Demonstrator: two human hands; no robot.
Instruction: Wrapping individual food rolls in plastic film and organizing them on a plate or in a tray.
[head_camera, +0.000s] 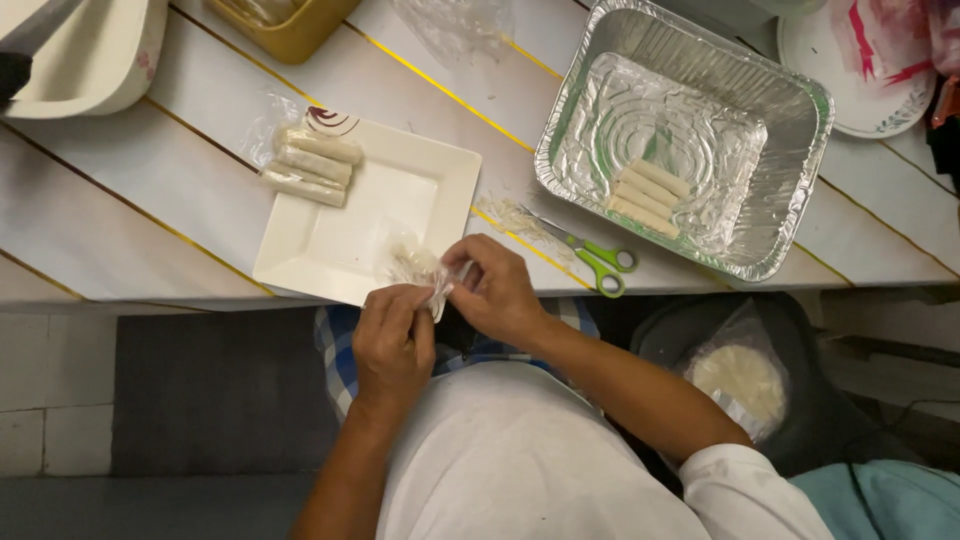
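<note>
1. White table with thin gold lines (150, 190), seen from above; square white plate (330, 235) at its near edge, taken as landmark.
2. Over the plate's near corner: small roll in clear wrapper (420, 268), pinched by both hands. Left hand (393, 345) curled, fingertips closed on the wrapper's near end; right hand (495, 290) closed on the far end with thumb and forefinger.
3. Judged partly done: four pale rolls (650, 197) already lined up in the foil tray (690, 130), right of the plate; wrapped rolls (312, 165) waiting on the plate's far-left corner.
4. Green-handled scissors (595, 260) just right of the plate, amid scraps; round wrappers in a bag (742, 380) below the table edge. Nothing blocking the hands.
</note>
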